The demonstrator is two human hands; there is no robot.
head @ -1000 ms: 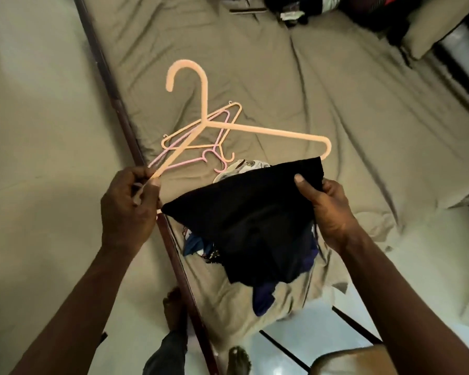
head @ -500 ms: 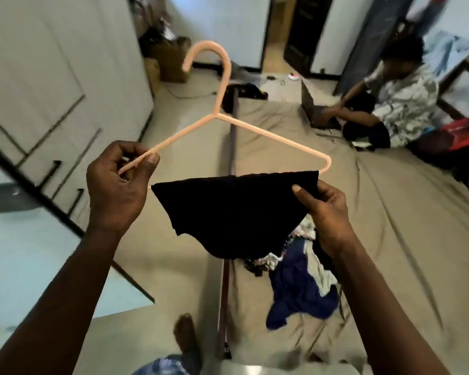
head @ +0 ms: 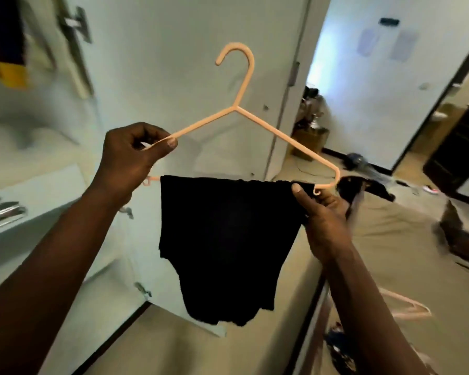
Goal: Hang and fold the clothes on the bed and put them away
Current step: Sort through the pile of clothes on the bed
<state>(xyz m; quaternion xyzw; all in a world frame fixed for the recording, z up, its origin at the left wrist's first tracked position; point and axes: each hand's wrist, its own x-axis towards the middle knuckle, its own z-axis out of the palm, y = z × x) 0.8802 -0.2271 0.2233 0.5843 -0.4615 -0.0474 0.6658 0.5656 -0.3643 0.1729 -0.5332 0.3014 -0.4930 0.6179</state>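
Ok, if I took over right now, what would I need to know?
Left hand: pinching the left arm of the hanger.
Right hand: gripping the black garment at the hanger's right end.
The garment is draped over the hanger's bottom bar, held up in front of the wardrobe door.
Done: this garment is on its hanger.
Left: hang it away, likely in the wardrobe. More clothes and a spare hanger remain on the bed.
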